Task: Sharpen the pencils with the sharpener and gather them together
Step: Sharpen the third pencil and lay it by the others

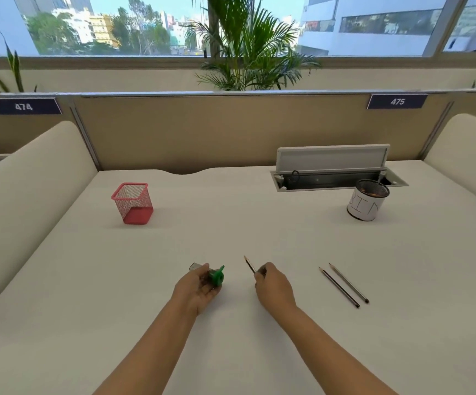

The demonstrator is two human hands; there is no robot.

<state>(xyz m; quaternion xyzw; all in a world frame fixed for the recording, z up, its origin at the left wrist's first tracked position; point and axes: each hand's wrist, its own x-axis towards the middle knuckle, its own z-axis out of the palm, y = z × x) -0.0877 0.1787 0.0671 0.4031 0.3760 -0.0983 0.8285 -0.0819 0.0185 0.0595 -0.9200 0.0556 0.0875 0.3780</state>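
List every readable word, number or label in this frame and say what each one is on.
"474": white digits on the dark plate on the partition, far left.
"475": white digits on the dark plate on the partition, far right.
"BIN": handwritten on the white paper around the round mesh cup; the last letter is partly turned away.
No other text is readable.

left hand (pixel 199 289) cupped gripping, right hand (pixel 272 285) pinching

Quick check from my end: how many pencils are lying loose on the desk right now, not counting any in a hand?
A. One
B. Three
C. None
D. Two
D. Two pencils lie side by side on the desk, right of the right hand, which pinches a third pencil; the left hand holds the green sharpener.
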